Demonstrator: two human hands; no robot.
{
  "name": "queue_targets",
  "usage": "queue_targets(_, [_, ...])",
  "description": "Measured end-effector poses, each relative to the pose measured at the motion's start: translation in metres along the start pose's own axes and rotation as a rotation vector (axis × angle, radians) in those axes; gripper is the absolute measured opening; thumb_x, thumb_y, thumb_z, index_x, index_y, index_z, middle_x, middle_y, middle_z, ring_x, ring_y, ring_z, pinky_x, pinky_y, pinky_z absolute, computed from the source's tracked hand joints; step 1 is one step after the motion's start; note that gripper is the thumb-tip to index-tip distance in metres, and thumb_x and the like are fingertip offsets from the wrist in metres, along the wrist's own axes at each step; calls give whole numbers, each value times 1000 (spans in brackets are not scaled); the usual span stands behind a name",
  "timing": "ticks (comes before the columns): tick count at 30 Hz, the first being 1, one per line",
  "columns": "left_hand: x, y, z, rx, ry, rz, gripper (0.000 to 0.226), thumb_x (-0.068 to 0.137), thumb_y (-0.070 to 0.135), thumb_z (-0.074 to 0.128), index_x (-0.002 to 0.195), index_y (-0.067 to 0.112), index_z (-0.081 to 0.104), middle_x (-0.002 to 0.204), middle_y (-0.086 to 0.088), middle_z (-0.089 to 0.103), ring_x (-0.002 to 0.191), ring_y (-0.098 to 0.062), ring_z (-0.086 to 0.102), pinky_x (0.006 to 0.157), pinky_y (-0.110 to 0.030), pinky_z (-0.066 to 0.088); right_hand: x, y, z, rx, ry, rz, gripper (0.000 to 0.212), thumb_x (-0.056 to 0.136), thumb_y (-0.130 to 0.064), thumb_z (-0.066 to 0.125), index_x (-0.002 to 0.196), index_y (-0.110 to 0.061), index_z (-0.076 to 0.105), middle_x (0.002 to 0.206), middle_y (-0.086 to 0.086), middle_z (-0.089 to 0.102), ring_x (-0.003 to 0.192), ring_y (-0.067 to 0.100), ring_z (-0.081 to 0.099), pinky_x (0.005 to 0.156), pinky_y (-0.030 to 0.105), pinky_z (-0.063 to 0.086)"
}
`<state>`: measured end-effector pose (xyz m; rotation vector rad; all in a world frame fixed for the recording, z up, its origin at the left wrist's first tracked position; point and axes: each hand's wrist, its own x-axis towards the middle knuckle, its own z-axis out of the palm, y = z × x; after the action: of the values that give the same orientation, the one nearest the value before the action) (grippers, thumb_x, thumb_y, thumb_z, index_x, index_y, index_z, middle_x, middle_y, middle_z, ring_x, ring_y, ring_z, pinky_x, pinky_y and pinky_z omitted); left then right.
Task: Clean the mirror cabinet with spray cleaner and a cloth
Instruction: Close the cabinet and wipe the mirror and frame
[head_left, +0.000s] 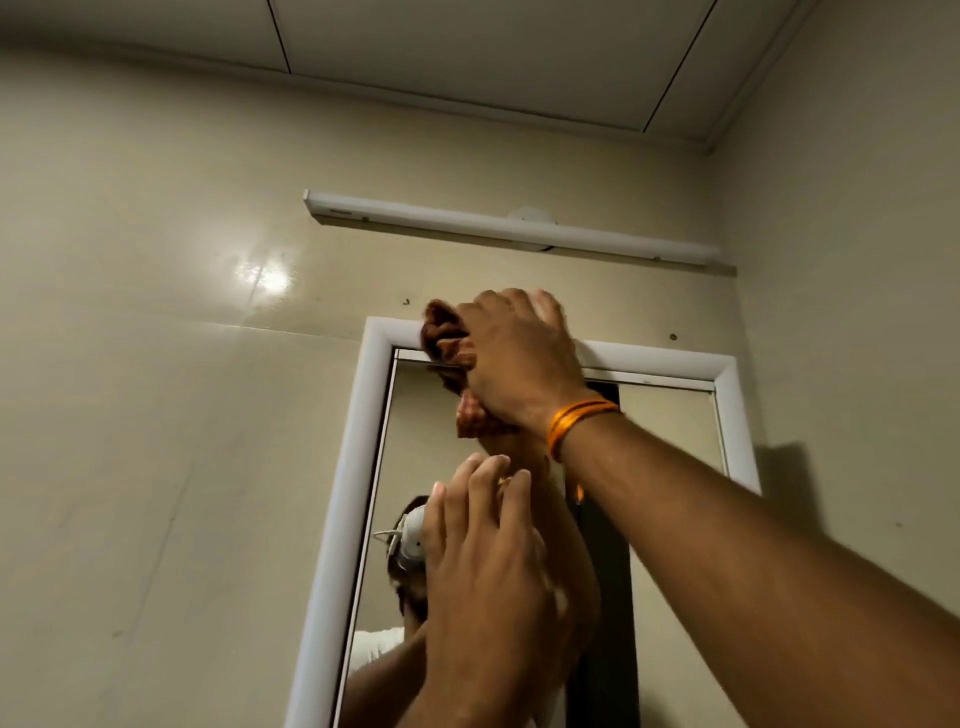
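The mirror cabinet (363, 426) hangs on the beige wall, with a white frame around a tall mirror door. My right hand (514, 358) grips a bunched brown cloth (441, 332) and presses it against the top edge of the frame, left of centre. An orange thread band circles that wrist. My left hand (483, 551) is raised in front of the mirror with fingers straight and spread, fingertips close to the glass; whether they touch it I cannot tell. No spray bottle is in view.
A white tube light (509, 228) is mounted on the wall above the cabinet. The side wall (857, 260) meets the cabinet's right edge in a corner. The mirror reflects a person's head and arms. Tiled wall stretches to the left.
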<state>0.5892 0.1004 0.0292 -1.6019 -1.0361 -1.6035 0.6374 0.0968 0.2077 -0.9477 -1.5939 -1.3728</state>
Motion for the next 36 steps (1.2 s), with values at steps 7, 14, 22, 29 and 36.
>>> queue_targets(7, [3,-12,-12,-44,-24,-5,48,86,32,44,134,23,47,144,1,39,139,-19,27,110,-46,36,-50,97,-6,-44,-20,209,46,82,-31,59,127,-24,53,129,0,55,121,25,47,108,43,27])
queue_targets(14, [5,-24,-34,-32,31,27,44,86,25,53,129,16,56,136,-5,50,129,-22,39,99,-48,47,-97,172,-15,-114,-52,448,48,88,-29,58,134,-19,48,138,3,50,130,27,41,112,46,27])
queue_targets(22, [3,-33,-46,-19,-26,-31,55,79,22,74,131,17,55,137,-4,49,129,-25,42,101,-44,41,-117,141,0,279,131,759,47,97,-24,52,141,-9,43,152,8,35,137,30,38,111,42,36])
queue_targets(29, [-5,-37,-56,-41,-17,-54,52,82,24,72,131,18,55,137,-3,49,128,-25,43,100,-44,42,-124,78,31,277,358,843,52,89,-13,60,138,-1,47,150,17,34,142,33,28,117,45,28])
queue_targets(36, [-6,-50,-72,25,9,-61,49,81,36,59,127,19,53,131,0,47,123,-24,44,93,-41,45,-91,-22,42,352,281,532,62,87,-16,60,146,-13,41,155,10,30,147,28,21,119,45,25])
